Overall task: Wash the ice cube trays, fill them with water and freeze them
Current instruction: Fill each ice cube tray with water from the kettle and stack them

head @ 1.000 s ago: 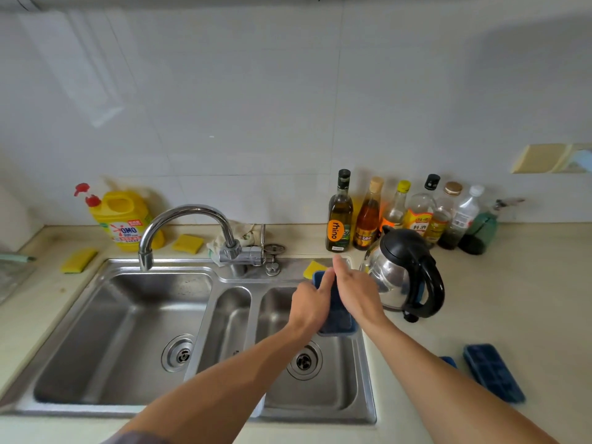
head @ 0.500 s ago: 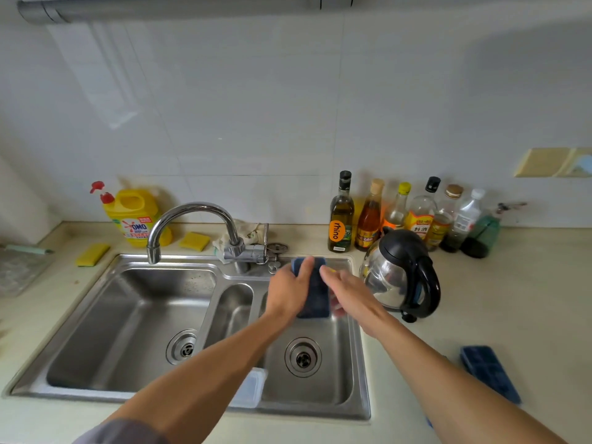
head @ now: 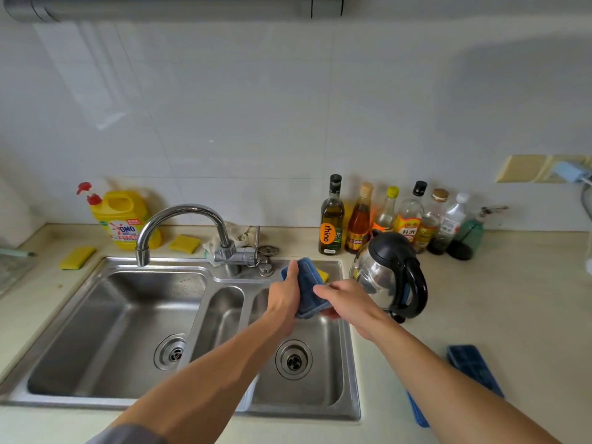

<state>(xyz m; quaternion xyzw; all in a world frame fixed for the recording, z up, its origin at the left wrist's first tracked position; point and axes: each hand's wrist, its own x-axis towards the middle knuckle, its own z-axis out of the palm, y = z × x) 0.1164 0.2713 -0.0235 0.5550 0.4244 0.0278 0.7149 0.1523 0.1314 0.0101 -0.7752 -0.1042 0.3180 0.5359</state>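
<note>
Since before, we've tilted the blue ice cube tray point(head: 309, 283) over the right sink basin point(head: 320, 389). Our left hand point(head: 283, 294) fingers clamp its left edge, and our right hand point(head: 344, 299) pinches its near end. The second tray point(head: 474, 370) lies on the table point(head: 528, 315).

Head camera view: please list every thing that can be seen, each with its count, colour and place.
held tray: one, blue, over the right basin
spare tray: one, blue, on the counter at right
blue piece: one, counter beside the sink, partly behind the right arm
sink: one, steel, three basins
faucet: one, chrome, behind the sink
cloth: one, pale, behind the faucet
sponges: three, yellow, two on the back counter, one behind the held tray
detergent jug: one, yellow, back left
bottles: seven, mixed colours, row along the wall
kettle: one, steel and black, right of the sink
left hand: grips the held tray
right hand: pinches the held tray's near end
</note>
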